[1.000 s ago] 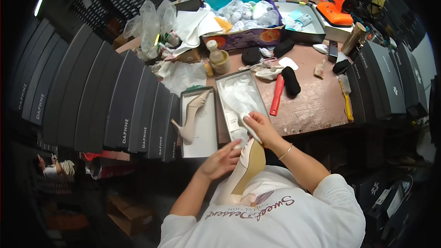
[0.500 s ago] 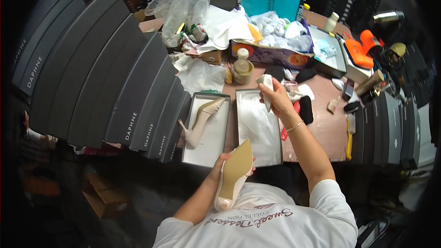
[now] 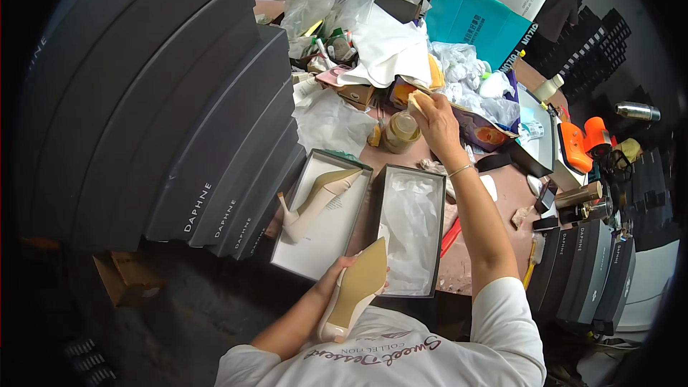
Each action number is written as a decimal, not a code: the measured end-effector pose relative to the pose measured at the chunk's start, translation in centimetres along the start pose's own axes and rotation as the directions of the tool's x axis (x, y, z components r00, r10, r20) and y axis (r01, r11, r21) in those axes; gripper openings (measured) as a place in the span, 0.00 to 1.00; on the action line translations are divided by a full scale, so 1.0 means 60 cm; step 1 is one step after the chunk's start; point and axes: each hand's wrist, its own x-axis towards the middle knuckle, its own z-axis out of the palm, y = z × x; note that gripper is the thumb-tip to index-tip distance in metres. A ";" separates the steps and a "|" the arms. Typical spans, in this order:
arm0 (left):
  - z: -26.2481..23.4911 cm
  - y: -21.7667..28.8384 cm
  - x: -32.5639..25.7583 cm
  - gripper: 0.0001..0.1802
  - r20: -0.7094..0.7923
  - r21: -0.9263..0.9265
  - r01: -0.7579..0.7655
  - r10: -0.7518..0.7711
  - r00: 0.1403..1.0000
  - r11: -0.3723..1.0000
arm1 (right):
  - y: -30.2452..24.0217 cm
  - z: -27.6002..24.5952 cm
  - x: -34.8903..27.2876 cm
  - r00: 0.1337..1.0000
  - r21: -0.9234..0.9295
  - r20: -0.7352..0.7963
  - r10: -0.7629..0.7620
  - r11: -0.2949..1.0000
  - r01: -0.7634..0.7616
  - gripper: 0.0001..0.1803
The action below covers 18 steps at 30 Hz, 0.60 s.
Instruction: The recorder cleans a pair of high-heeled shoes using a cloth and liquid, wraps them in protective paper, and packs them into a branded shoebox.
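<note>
Left hand (image 3: 332, 276) wrapped round a beige high-heeled pump (image 3: 364, 272), right hand (image 3: 439, 125) pinching a pale wad (image 3: 418, 102)

Held sole-up before the white shirt (image 3: 466, 358), the pump points its toe toward an open shoebox (image 3: 440, 236). A loose hold on its smooth upper could let it twist and scuff against the rim. A low sweep of the right hand might tip the squat jar (image 3: 401, 133) near the wad. The shoe looks clean: sharp toe, pale sides, tan sole showing no obvious marks.

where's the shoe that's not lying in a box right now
In the head view, the pointed-toe pump is at lower centre in the person's left hand, sole up, between the white T-shirt and the tissue-filled shoebox.
</note>
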 end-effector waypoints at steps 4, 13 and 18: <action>0.005 0.002 -0.002 0.40 0.044 0.012 0.008 -0.009 0.999 1.000 | 0.022 0.046 -0.021 0.998 0.134 0.002 0.055 0.989 -0.055 0.25; 0.034 0.002 -0.016 0.41 0.071 0.113 0.016 -0.024 0.997 0.993 | 0.039 0.015 -0.036 0.997 0.109 -0.074 0.013 0.994 -0.005 0.30; 0.027 0.002 -0.018 0.44 0.061 0.103 0.001 -0.008 0.998 0.995 | 0.068 -0.052 -0.088 0.665 0.675 -0.409 0.625 0.698 -0.241 0.19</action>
